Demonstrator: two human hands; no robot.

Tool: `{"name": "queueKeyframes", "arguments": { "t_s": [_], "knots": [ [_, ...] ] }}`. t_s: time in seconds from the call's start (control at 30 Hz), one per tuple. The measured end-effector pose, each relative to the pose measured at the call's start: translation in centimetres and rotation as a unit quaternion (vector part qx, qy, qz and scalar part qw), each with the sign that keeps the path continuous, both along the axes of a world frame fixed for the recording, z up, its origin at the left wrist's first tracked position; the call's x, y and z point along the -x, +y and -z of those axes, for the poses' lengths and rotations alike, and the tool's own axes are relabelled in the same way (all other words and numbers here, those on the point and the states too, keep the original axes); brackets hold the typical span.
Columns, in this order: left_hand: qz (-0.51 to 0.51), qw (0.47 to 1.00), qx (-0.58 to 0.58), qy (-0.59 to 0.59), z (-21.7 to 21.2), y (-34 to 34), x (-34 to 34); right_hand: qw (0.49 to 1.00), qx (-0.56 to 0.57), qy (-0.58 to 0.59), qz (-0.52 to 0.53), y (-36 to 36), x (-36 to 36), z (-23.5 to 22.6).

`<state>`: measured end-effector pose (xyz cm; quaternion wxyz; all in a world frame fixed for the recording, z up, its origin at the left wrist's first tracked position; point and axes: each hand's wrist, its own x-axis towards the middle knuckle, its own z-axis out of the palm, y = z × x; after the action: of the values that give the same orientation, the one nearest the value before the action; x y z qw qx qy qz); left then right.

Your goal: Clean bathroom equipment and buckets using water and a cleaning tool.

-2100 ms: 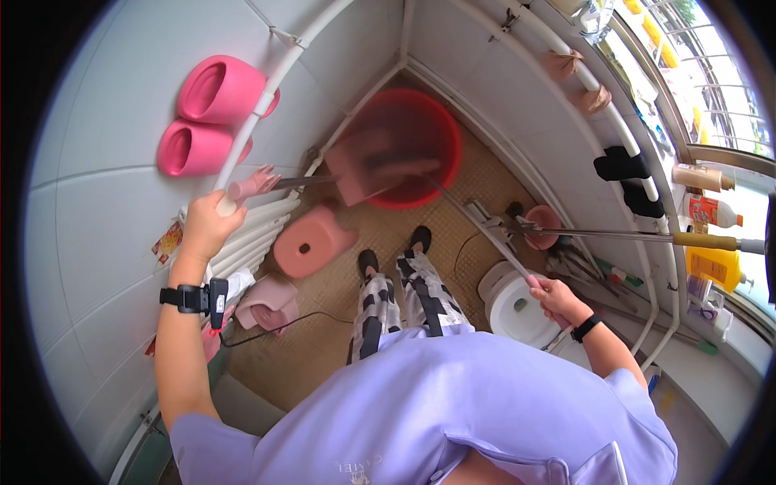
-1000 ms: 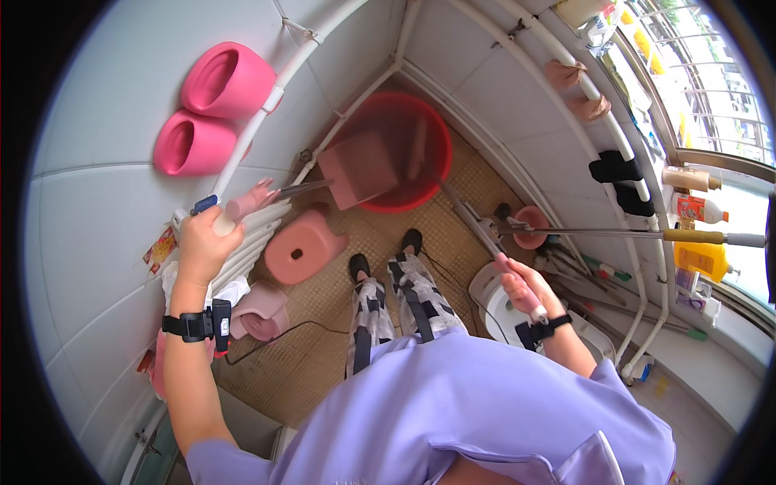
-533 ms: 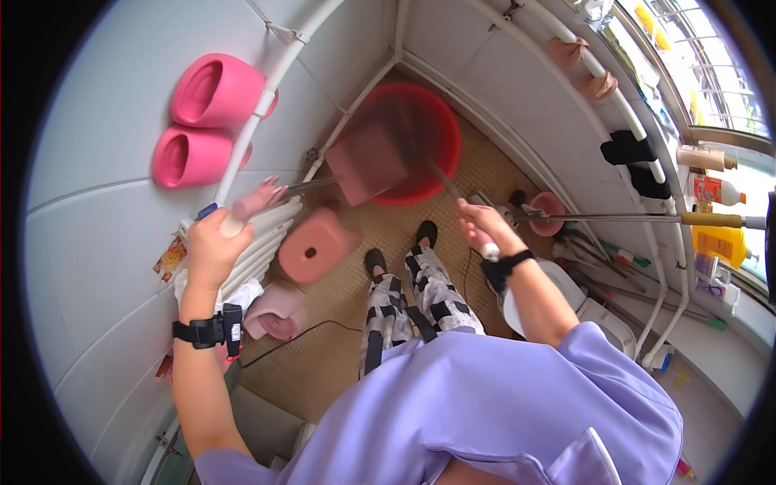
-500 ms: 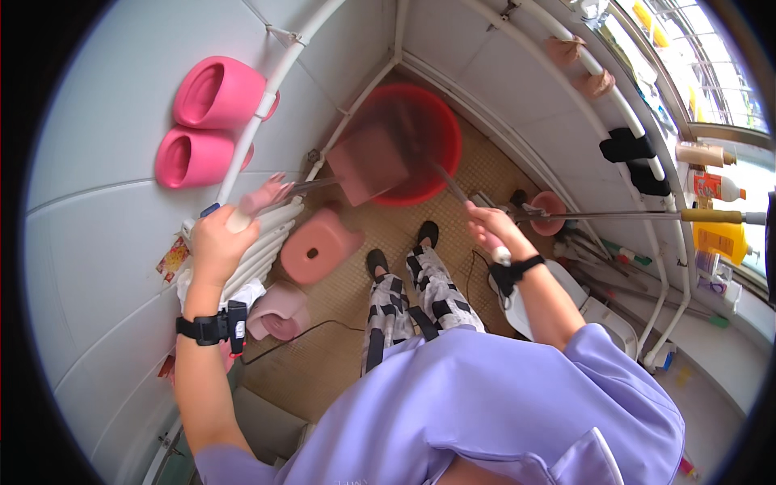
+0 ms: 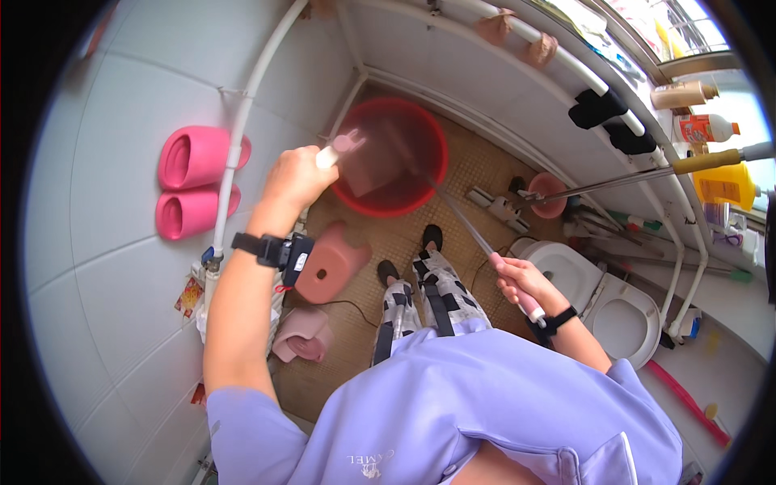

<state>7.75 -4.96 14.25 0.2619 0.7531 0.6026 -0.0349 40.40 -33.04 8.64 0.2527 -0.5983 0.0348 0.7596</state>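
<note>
My left hand is closed around the white and pink end of a long-handled pink dustpan. The dustpan's scoop is blurred and lies over the inside of a big red basin in the far corner. In my right hand is the pink grip of a long-handled broom. Its metal stick slants away to the basin, where the head is too dark and smeared to make out.
A pink stool and pale pink slippers are on the left; bright pink slippers hang on the wall rail. To the right are a toilet, a small pink basin and a metal pole across the rail.
My left hand has moved right and up, bringing the dustpan's handle nearer the basin. The right hand has shifted down and right with the broom. The whole view has tilted a little.
</note>
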Motion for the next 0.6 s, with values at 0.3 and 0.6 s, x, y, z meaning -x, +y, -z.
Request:
{"name": "queueKeyframes", "arguments": {
  "t_s": [0.3,0.6],
  "knots": [
    [-0.005,1.0,-0.008,0.023,8.0,1.0,-5.5,0.999,0.023,0.019,-0.025,2.4,1.0,8.8],
    [-0.07,0.997,-0.024,0.006,13.5,3.1,3.2,0.941,-0.087,-0.183,-0.272,5.0,-1.0,8.2]
  ]
}}
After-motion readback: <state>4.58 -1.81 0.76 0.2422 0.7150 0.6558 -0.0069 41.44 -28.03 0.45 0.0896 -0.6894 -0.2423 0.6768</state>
